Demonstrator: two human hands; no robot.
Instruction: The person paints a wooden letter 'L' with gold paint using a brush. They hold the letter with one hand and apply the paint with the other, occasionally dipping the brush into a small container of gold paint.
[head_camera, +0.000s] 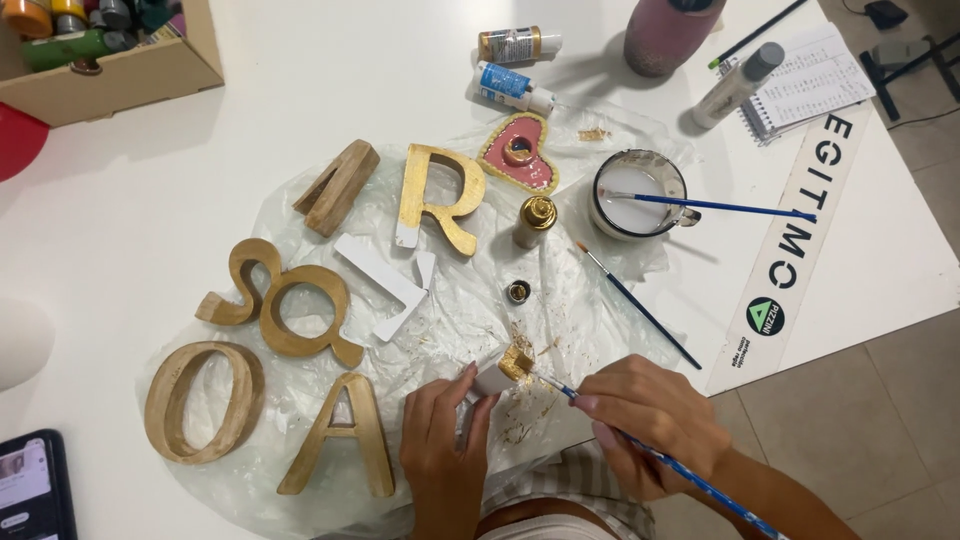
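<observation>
Gold-daubed, the small white wooden piece (505, 368) sits pinched between the fingertips of the left hand (445, 440), tilted up off the clear plastic sheet (300, 215) so its painted end faces the brush; its exact shape is hard to make out, since the fingers cover most of it. The right hand (650, 412) is closed in a pen-like grip on a thin blue-handled paintbrush (640, 450), wrist bent inward, the bristle tip touching the gold patch just beside the left fingertips. Gold smears mark the plastic under and between both hands, which is presumably why the sheet is spread there. Just left of the left hand lies a gold-washed wooden letter A (340, 440), with a wooden O (200, 400) beyond it. Above the hands stand a small round cap (518, 291) and an open gold paint bottle (535, 220), kept within reach of the brush. A second blue paintbrush (640, 305) lies up and to the right. Farther off are a half-gilded letter R (440, 195), a pink heart with gold rim (520, 150) and a cup of cloudy water (640, 195) holding another brush.
</observation>
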